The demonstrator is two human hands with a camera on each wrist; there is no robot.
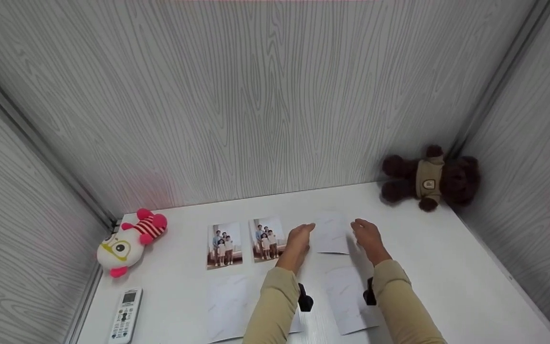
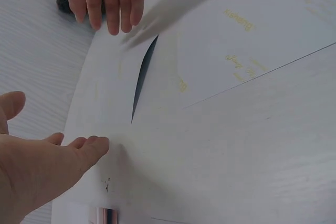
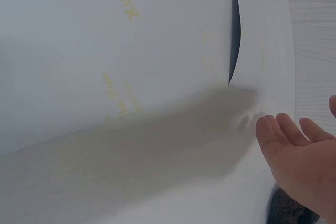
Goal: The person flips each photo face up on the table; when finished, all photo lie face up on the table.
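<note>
A photo lying face-down (image 1: 331, 234), with a white back, sits between my two hands. Its near edge bows up off the table in both wrist views. My left hand (image 1: 299, 242) is at its left side, fingers extended and holding nothing. On the other side my right hand (image 1: 368, 240) is apart from the paper, with relaxed fingers. To the left are two family photos facing up, a left one (image 1: 225, 246) and a right one (image 1: 266, 239). Nearer me lie more white-backed sheets, one at left (image 1: 228, 306) and one at right (image 1: 349, 298); another is mostly hidden under my left forearm.
A pink and white plush toy (image 1: 124, 246) lies at the table's left edge, with a white remote control (image 1: 126, 315) nearer me. A brown teddy bear (image 1: 430, 179) lies in the back right corner. Grey wood-grain panels (image 1: 265, 95) wall the white table (image 1: 447, 267).
</note>
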